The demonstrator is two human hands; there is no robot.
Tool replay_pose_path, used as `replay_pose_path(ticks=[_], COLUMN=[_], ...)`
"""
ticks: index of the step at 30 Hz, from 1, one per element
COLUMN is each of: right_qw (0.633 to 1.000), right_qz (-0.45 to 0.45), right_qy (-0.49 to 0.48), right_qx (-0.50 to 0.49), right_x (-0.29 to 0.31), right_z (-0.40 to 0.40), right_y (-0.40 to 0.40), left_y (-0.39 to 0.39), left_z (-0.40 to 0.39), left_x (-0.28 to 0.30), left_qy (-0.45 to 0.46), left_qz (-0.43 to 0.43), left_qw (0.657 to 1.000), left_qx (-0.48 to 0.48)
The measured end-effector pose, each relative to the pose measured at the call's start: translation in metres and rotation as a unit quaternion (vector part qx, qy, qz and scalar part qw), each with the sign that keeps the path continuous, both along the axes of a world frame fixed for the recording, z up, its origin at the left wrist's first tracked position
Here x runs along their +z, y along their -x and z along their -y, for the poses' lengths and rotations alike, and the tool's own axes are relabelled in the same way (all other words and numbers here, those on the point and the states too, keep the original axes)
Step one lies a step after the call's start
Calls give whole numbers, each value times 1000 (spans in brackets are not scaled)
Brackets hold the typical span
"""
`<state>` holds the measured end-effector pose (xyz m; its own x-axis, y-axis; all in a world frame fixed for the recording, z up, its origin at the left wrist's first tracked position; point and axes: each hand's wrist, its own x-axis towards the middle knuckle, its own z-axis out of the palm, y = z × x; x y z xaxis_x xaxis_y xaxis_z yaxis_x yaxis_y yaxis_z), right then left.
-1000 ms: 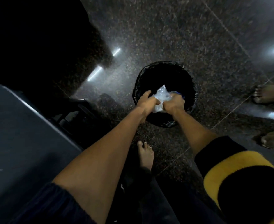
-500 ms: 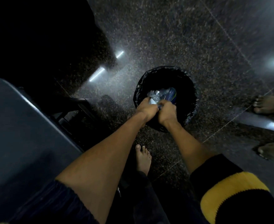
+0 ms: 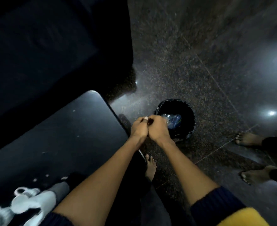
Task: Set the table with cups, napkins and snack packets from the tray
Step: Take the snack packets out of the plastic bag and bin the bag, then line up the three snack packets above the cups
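Both hands, left (image 3: 138,128) and right (image 3: 157,128), curl together, contents unclear, beside the bin (image 3: 189,128); crumpled plastic (image 3: 172,119) inside shows no clear axis.

You can see a round black bin with a black liner bag (image 3: 190,128) on the dark speckled stone floor (image 3: 199,62). At three o'clock from it stand two bare feet (image 3: 247,139).

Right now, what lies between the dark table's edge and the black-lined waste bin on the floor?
In the head view, the two hands, pressed together, hang between the dark table and the black-lined bin; beneath them, bare speckled floor.
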<state>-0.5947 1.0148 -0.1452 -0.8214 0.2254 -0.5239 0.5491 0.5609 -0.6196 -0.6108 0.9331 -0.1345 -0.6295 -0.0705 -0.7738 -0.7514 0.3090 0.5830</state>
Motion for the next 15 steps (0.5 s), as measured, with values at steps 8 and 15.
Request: replay_pose_path(ticks=[8,15], right_qw=[997,985], right_qz=[-41,-43], right_qy=[-6,5], right_qx=[62,168], right_x=[110,174], right_z=[176,344], right_y=[-56,-139], left_y=[-71,-168], left_z=[179,345], left_x=[95,149], left_qy=[-18,-56], left_qz=[-64,-83], left_qw=[991,961], left_qx=[115,258])
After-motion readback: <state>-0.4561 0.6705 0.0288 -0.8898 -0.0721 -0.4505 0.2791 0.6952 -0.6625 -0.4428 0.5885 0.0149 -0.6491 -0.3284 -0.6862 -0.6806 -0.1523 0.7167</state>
